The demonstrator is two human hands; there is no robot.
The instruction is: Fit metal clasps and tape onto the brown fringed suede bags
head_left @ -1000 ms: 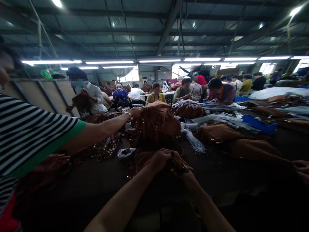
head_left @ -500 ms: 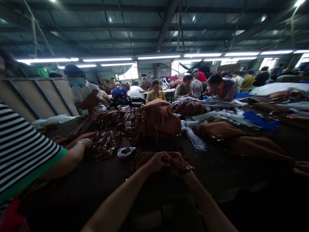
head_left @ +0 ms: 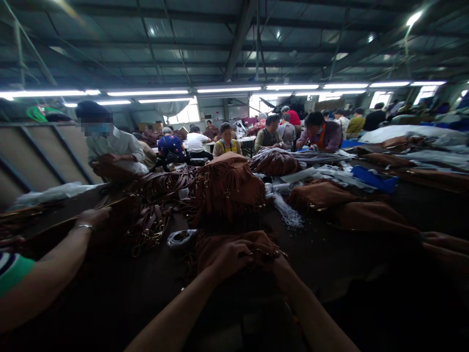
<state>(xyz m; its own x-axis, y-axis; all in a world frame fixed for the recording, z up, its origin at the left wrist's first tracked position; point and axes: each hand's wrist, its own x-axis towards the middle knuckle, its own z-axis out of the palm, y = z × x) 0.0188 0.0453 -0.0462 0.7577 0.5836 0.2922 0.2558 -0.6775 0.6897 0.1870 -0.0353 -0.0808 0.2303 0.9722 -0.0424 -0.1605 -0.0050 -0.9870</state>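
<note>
A brown suede-like bag (head_left: 216, 240) with fringe and small gold-coloured fittings lies on the dark table in front of me. My left hand (head_left: 231, 258) rests over its near side, fingers bent and closed on the material. At the right end, beside the gold fittings, my right hand (head_left: 280, 266) grips the bag's edge; its fingertips are partly hidden by the material and the dim light. Just beyond and left of the bag sits a roll in clear plastic wrap (head_left: 182, 239).
A stack of fringed brown bags (head_left: 230, 188) stands ahead. Straps with metal clips (head_left: 152, 225) lie left of it, white plastic bits (head_left: 287, 212) and more brown bags (head_left: 373, 216) to the right. A co-worker's arm (head_left: 78, 244) reaches in from the left; another person's hand (head_left: 445, 242) is at far right.
My left hand has loosened from a tighter fist and lies flatter on the bag. The co-worker at left has drawn their arm back leftward with brown material. My view has turned slightly right.
</note>
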